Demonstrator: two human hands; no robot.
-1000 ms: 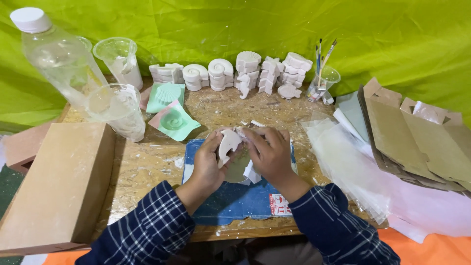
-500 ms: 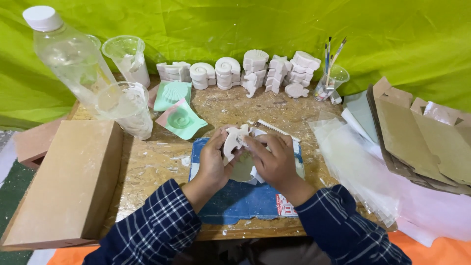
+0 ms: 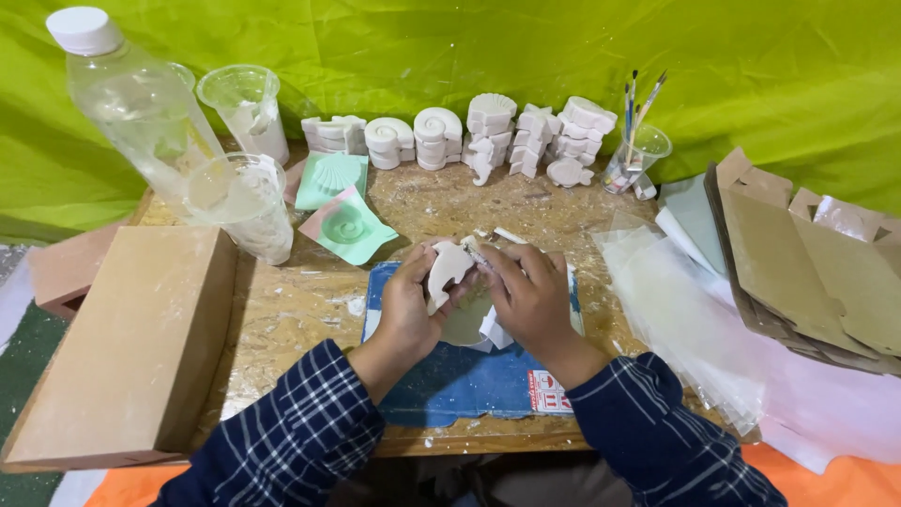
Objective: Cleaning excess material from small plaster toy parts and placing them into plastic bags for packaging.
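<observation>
At the far left a plain brown box (image 3: 122, 343) with smooth matte sides lies flat on the rough chipboard table (image 3: 300, 310). Behind it a clear plastic bottle (image 3: 141, 103) with a white cap leans over two clear cups (image 3: 246, 202), cloudy with white residue. Beside these lie two soft mint-green moulds (image 3: 343, 221), one with a shell imprint, one with a spiral.

In the middle, over a blue mat (image 3: 460, 376) dusted with white flakes, the left hand (image 3: 408, 310) grips a white plaster cast (image 3: 449, 268), curved and matte, fingers wrapped round its lower part. The right hand (image 3: 530, 300) closes on a thin pale tool (image 3: 481, 255) whose tip touches the cast's edge. The cast sits between both hands, just above the mat.

Along the back stands a row of white plaster figures (image 3: 488, 141), shells, spirals and stacked shapes. To the right a clear cup holds brushes (image 3: 638, 108). Then come glossy clear sheets (image 3: 685, 319) and flat brown cardboard (image 3: 807, 272).
</observation>
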